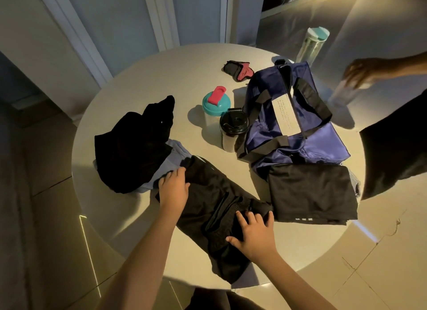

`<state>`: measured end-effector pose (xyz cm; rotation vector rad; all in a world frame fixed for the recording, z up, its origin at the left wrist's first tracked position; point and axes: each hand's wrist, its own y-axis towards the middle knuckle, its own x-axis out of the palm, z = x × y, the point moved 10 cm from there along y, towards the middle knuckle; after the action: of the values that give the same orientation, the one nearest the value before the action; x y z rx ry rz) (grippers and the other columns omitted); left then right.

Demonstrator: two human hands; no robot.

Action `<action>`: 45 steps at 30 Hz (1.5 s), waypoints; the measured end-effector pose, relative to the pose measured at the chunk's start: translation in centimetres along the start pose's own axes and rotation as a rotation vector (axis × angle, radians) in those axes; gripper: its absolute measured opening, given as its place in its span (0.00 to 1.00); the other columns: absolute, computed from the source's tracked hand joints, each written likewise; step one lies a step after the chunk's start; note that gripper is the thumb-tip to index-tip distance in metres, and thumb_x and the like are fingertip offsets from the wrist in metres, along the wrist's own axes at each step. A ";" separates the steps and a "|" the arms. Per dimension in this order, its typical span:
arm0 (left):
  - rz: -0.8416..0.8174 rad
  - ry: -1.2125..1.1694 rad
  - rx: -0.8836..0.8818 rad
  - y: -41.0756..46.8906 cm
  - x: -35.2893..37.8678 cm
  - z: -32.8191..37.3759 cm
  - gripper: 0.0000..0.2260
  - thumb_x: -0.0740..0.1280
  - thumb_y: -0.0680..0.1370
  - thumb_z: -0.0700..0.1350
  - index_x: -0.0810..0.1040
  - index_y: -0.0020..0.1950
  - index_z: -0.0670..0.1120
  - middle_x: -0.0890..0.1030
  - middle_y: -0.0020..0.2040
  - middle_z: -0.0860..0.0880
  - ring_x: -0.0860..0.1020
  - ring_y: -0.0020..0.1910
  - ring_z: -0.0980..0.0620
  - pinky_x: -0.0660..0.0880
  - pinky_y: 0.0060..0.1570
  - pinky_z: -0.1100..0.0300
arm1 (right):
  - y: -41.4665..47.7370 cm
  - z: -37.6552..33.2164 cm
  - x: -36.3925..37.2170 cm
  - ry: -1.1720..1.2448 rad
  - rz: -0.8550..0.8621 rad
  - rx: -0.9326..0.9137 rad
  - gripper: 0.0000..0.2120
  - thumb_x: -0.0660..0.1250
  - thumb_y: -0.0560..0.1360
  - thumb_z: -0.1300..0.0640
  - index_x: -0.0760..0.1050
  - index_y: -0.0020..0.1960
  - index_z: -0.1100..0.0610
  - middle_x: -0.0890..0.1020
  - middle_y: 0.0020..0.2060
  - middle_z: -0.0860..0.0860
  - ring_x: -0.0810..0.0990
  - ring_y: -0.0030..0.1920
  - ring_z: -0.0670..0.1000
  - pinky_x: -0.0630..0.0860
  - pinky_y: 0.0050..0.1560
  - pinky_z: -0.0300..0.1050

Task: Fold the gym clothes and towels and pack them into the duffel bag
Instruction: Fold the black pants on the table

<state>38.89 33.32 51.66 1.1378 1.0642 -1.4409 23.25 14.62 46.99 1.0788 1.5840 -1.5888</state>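
Black garment (208, 205) at table (150, 90) 6 o'clock, left hand (173, 189) and right hand (253, 232) flat on it, both grips wide, holding nothing; bag (288, 124) at 2 o'clock, folded cloth (312, 194) at 4, touching bag.

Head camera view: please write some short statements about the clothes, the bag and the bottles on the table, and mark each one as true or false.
1. The left hand and the right hand both rest flat on the long black garment. True.
2. The navy blue duffel bag stands on the floor. False: it lies on the round pale table.
3. The clear shaker bottle has a teal lid with a pink flap. True.
4. The folded black garment is packed inside the duffel bag. False: it lies outside the bag, on the table at the bag's near end.
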 end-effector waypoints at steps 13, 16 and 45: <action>-0.415 -0.046 0.286 -10.6 8.7 4.4 0.34 0.49 0.74 0.67 0.51 0.78 0.53 0.54 0.77 0.56 0.48 0.77 0.57 0.46 0.74 0.52 | 0.4 -0.1 -1.1 -0.018 0.110 -0.061 0.24 0.60 0.66 0.38 0.82 0.54 0.50 0.81 0.43 0.51 0.81 0.42 0.54 0.79 0.40 0.54; -0.408 -0.065 0.302 -9.5 7.9 4.1 0.30 0.60 0.79 0.56 0.51 0.77 0.55 0.56 0.77 0.57 0.51 0.76 0.56 0.47 0.74 0.53 | 0.8 0.2 -2.2 -0.002 0.198 -0.104 0.27 0.73 0.62 0.43 0.79 0.58 0.51 0.79 0.55 0.55 0.79 0.55 0.59 0.76 0.51 0.60; -0.113 0.134 0.368 -18.2 6.9 3.7 0.24 0.67 0.72 0.61 0.78 0.63 0.49 0.75 0.67 0.50 0.71 0.68 0.50 0.71 0.63 0.48 | -1.9 -1.3 3.5 0.068 -0.006 -0.315 0.34 0.43 0.72 0.36 0.60 0.74 0.47 0.53 0.75 0.48 0.62 0.73 0.55 0.61 0.70 0.52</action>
<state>19.87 31.07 46.69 1.4705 0.9916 -1.7172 20.06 16.39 44.89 0.9637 1.8110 -1.2621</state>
